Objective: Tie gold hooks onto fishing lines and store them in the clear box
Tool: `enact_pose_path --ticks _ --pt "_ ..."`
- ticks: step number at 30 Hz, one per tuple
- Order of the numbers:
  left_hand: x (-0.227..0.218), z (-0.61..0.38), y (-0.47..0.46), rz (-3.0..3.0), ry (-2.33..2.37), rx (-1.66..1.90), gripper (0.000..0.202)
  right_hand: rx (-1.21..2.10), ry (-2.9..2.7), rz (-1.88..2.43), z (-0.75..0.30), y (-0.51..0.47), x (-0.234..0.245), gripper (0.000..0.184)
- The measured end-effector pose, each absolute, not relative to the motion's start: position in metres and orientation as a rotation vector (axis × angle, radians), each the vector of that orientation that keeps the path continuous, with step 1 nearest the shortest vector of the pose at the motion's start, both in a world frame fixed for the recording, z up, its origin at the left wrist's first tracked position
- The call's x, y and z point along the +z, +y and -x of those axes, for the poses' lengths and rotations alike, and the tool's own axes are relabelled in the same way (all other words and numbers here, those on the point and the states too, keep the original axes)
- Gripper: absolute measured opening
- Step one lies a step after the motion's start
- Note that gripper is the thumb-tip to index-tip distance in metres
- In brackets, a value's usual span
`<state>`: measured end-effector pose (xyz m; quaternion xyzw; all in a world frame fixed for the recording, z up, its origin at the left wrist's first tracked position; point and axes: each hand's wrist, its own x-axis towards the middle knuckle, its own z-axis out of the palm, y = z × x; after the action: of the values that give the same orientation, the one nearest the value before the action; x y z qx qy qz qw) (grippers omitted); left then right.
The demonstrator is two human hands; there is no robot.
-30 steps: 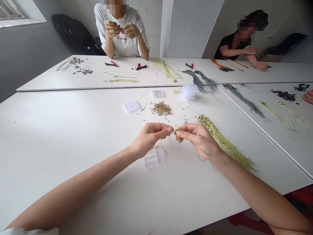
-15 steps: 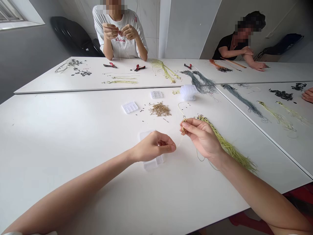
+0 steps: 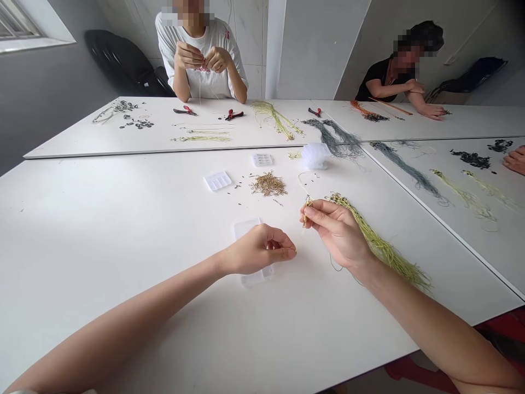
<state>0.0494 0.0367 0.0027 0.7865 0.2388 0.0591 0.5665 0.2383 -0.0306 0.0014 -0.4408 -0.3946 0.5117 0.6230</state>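
My right hand point(image 3: 338, 227) is closed in a pinch on a yellow-green cord point(image 3: 307, 203) with small metal pieces on it. A loop of this cord rises from the fingers toward the back. My left hand point(image 3: 256, 249) is closed too, thumb against forefinger, with a tiny yellow-green bit at the tips; a faint strand shows between the hands. Beneath the left hand lies a clear plastic box point(image 3: 246, 225), partly covered. Behind my right hand rests a bundle of yellow-green cords point(image 3: 383, 246). A pile of small gold-coloured metal pieces point(image 3: 269, 184) sits beyond both hands.
Small compartment boxes point(image 3: 217, 180) and a stack of clear plastic point(image 3: 315, 156) stand farther back. Grey cord bundles point(image 3: 410, 167) lie to the right. Across the table a person in a white shirt point(image 3: 205, 71) handles a thin strand; pliers point(image 3: 234, 114) lie there. Another person point(image 3: 385, 82) sits at far right.
My right hand has shifted very slightly, and the metal pieces in it have turned a little. My left hand stays nearly in place, still pinched. The strand between them looks fainter.
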Motion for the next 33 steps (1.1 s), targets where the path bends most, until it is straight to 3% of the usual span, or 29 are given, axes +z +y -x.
enact_pose_path --ticks 8,15,33 --pt "0.008 -0.052 0.030 -1.640 0.637 0.266 0.036 1.196 -0.944 1.035 -0.231 -0.035 -0.002 0.008" --pt "-0.004 -0.057 0.023 -1.360 0.454 0.353 0.031 1.300 -0.902 1.014 -0.230 -0.037 -0.002 0.010" --pt "-0.009 -0.058 0.021 -1.314 0.486 0.445 0.019 1.339 -0.893 0.994 -0.227 -0.038 -0.002 0.009"
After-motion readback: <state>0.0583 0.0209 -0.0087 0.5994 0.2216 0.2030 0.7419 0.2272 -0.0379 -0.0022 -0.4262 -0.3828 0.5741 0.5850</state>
